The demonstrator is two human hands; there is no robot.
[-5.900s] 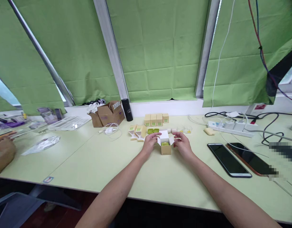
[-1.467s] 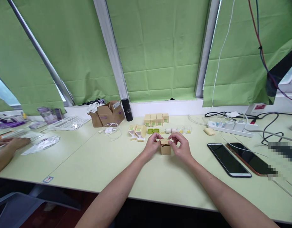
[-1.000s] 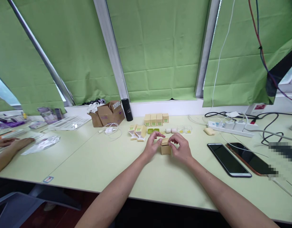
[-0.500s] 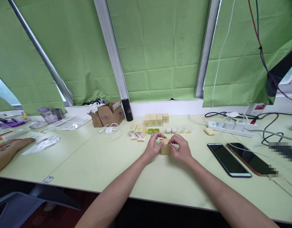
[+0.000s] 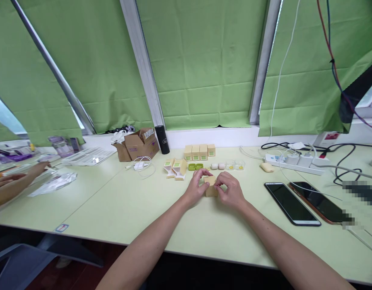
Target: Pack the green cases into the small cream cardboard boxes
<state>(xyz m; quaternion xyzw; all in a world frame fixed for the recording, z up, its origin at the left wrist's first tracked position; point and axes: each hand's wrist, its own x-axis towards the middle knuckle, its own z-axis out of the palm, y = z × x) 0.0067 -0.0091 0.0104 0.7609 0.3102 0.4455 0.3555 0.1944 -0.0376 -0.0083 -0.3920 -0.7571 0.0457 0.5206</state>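
Between my hands a small tan cardboard box [image 5: 211, 191] stands on the table. My left hand [image 5: 196, 186] grips its left side, thumb in front and fingers over the top. At its right edge, my right hand [image 5: 230, 188] pinches with thumb and forefinger. Just behind lie a green open case [image 5: 195, 166], two small pale cylinders [image 5: 217, 166] and clear round cups with yellow inside [image 5: 235, 164]. Two opened boxes [image 5: 175, 168] are to the left, and a row of several closed boxes [image 5: 199, 152] stands farther back.
Two phones [image 5: 291, 203] lie on the right, below a power strip [image 5: 296, 162] with cables. At the back left are a brown carton [image 5: 140, 146], a black bottle [image 5: 162, 139] and a white charger [image 5: 140, 165]. Another person's arm [image 5: 19, 185] reaches in at far left.
My hands and the box stay almost where they were. At far left, the other person's arm has moved farther back over the table.
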